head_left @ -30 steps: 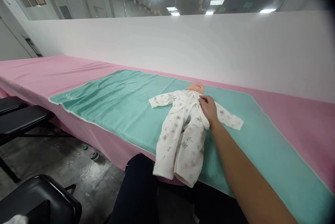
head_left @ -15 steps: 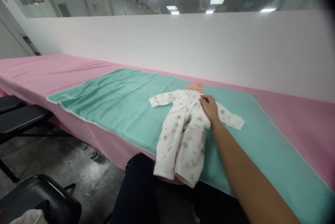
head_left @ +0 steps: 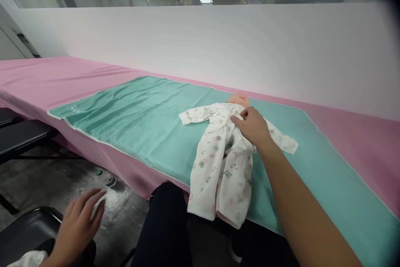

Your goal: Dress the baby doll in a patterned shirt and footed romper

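A baby doll (head_left: 239, 99) in a white printed romper (head_left: 220, 158) lies on a teal towel (head_left: 140, 113), its legs hanging over the table's front edge. My right hand (head_left: 253, 127) rests on the doll's chest, fingers pinched on the romper's front flap. My left hand (head_left: 76, 223) is low at the left, above a black chair (head_left: 25, 233), fingers around a small white cloth (head_left: 100, 202). More white cloth (head_left: 26, 258) lies on the chair by my wrist.
A pink sheet (head_left: 53, 79) covers the long table, with a white wall (head_left: 218, 46) behind it. A black bench (head_left: 21, 135) stands at the left. My dark trouser leg (head_left: 165, 225) is below the table edge. Small bits lie on the concrete floor (head_left: 100, 172).
My left hand has come up into view at the lower left with a white cloth. My right hand has slid slightly down the doll's chest. The view has tilted down.
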The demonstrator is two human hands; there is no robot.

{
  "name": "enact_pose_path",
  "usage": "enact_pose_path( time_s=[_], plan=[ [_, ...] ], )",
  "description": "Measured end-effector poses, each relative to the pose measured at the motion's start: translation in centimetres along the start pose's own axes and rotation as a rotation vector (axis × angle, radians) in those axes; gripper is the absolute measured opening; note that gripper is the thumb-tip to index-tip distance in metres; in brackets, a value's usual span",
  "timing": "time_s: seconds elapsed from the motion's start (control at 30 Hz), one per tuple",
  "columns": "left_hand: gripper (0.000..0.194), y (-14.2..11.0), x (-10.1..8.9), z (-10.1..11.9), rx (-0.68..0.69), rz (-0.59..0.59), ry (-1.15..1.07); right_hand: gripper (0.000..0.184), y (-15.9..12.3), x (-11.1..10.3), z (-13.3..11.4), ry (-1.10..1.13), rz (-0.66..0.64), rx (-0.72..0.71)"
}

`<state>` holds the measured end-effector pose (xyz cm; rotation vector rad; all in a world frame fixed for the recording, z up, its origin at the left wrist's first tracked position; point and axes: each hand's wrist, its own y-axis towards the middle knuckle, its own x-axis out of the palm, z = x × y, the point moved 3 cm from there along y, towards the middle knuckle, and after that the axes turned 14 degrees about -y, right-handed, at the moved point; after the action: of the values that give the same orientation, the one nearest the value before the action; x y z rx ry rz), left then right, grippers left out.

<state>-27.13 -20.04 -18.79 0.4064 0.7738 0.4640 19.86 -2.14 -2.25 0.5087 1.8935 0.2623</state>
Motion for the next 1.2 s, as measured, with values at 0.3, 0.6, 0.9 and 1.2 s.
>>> enact_pose_path(
  time_s=[0.3,0.6,0.9,1.2],
  plan=[
    [0.028,18.4,17.3,28.5,0.291,-0.378,-0.667,0.028,2.2,0.5,1.1,0.043,-0.037,-0.029],
    [0.025,21.3,25.4,30.5,0.298,-0.692,-0.836,0.028,1.2,1.7,1.9,0.573,0.054,0.096],
    [0.020,20.6,24.6,30.8,0.289,-0.777,-0.815,0.029,1.6,1.8,1.8,0.640,-0.095,0.081],
    [0.027,20.2,25.1,31.3,0.353,-0.718,-0.692,0.026,1.5,1.4,1.0,0.525,-0.054,0.075]
  ],
)
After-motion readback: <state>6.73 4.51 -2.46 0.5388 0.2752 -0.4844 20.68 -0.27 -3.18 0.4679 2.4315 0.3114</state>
